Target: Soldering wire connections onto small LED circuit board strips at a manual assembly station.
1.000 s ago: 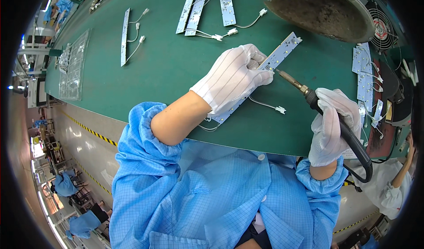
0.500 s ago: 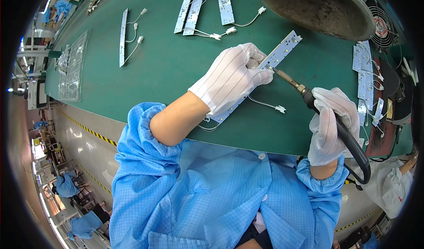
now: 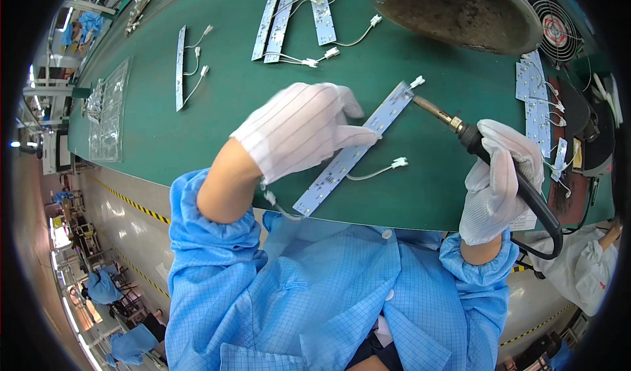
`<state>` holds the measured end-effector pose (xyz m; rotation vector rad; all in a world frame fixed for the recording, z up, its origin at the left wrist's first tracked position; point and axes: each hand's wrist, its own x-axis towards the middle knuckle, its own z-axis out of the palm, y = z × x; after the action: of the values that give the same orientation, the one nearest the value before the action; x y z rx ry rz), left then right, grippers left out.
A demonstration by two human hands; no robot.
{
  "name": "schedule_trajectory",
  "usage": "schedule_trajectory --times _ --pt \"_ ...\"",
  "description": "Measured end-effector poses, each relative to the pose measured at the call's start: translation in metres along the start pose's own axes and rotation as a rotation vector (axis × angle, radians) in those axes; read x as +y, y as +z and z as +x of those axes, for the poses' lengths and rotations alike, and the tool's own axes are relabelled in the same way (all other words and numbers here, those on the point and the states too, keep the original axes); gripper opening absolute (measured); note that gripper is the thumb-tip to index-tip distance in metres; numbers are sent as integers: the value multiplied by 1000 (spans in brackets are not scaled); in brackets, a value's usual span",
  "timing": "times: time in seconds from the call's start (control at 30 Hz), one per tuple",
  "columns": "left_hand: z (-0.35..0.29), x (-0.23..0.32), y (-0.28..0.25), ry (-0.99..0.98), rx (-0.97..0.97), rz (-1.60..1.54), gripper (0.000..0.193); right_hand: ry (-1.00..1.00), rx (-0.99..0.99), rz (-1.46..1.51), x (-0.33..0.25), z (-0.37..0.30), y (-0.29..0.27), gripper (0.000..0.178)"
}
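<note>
A pale blue LED strip board (image 3: 342, 166) lies slantwise on the green bench in front of me, with thin white leads ending in white plugs. My left hand (image 3: 299, 131), in a white striped glove, is over its left edge. Thumb and forefinger are apart, and the thumb rests on the board; the other fingers are partly hidden. In my gloved right hand (image 3: 501, 177) is a soldering iron (image 3: 439, 112) with a black handle. The iron's tip is at the board's far end, beside a white plug (image 3: 417, 81); whether they touch I cannot tell.
More LED strips (image 3: 279, 29) lie at the back, one strip (image 3: 180, 68) at left, and others (image 3: 536, 101) at right. A clear plastic tray (image 3: 108, 118) sits far left. A large dark hood (image 3: 460, 12) overhangs the back right, near a fan (image 3: 555, 30).
My left hand has loosened its pinch and moved left. The board has shifted left and toward me. The iron's tip now sits at the board's far end instead of its middle.
</note>
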<state>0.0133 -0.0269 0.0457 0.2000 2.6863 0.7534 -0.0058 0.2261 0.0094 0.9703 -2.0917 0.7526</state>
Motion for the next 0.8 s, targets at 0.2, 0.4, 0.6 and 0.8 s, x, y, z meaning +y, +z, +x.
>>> schedule_trajectory --times 0.2,0.4,0.6,0.8 --pt "18 16 25 61 265 162 52 242 13 133 -9 0 -5 21" --pt "27 14 21 -119 26 -428 40 98 -41 12 -1 -6 -4 37" --pt "26 -2 40 81 252 -515 38 -47 -12 -3 -5 -3 0 38" --pt "26 0 40 108 284 -473 38 158 -100 129 -13 -2 -3 32"
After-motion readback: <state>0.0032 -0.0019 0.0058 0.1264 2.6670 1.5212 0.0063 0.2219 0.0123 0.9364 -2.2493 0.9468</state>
